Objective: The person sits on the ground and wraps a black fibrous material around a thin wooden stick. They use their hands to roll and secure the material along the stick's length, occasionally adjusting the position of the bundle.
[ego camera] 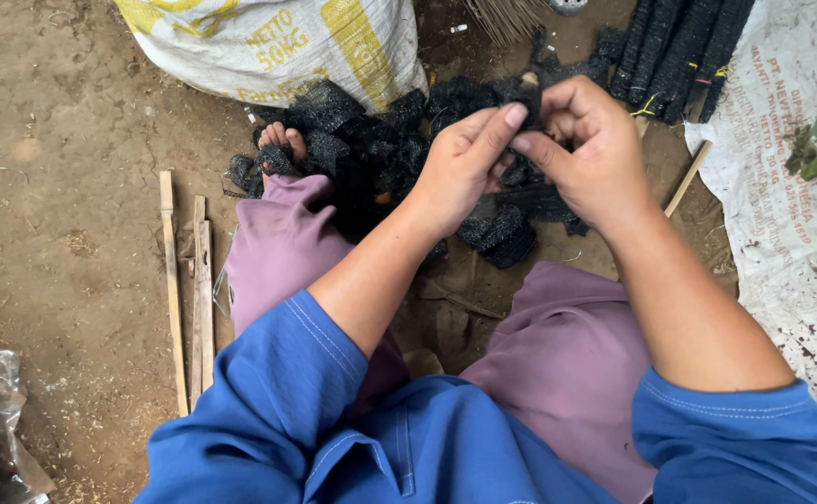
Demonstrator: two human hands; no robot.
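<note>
Left hand (460, 168) and right hand (590, 149) are each pinching one black mesh piece (531, 93), grips clamped on it, above the mesh pile (371, 149) (apparently netting sleeves) on the dirt floor (63, 159).

Soft, even daylight, faint shadows, sharp throughout

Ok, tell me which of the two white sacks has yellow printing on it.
The bulging white sack at the top, left of the hands. Its panels are yellow; the flat white sack at the right edge carries grey print and green patches instead.
</note>
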